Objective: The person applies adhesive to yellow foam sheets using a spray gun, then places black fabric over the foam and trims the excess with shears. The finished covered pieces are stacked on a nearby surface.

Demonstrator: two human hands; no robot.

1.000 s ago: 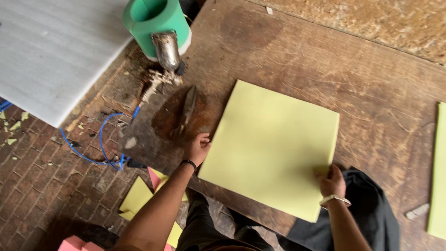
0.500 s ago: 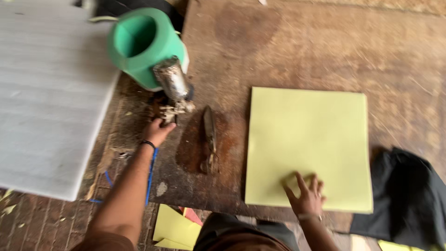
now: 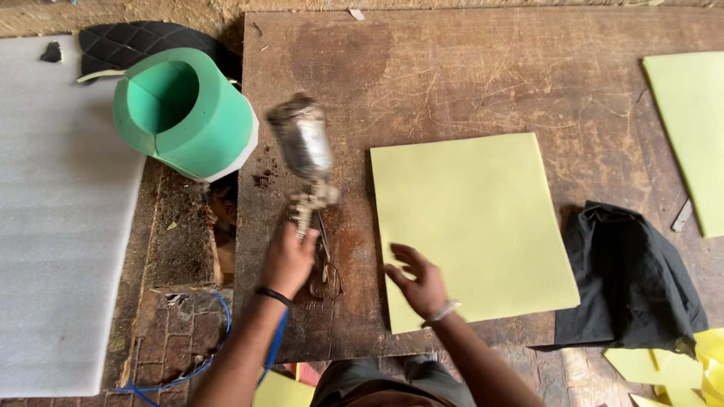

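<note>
My left hand (image 3: 289, 258) grips the handle of a metal spray gun (image 3: 305, 162), blurred with motion, its shiny cup raised over the brown wooden table (image 3: 452, 75). A blue hose (image 3: 213, 354) trails down from it along my forearm. My right hand (image 3: 419, 281) rests with fingers spread on the near left corner of a pale yellow foam sheet (image 3: 475, 226) lying flat on the table. Scissors (image 3: 326, 264) lie on the table just right of my left hand.
A green foam cylinder (image 3: 185, 113) stands at the table's left edge. A white foam sheet (image 3: 60, 218) lies on the left, a black quilted piece (image 3: 143, 41) behind it. A black cloth (image 3: 630, 275) sits right of the yellow sheet. Another yellow sheet (image 3: 690, 128) lies far right.
My left hand has taken the spray gun from beside the green cylinder and lifted it over the table. My right hand stays on the yellow sheet's near edge.
</note>
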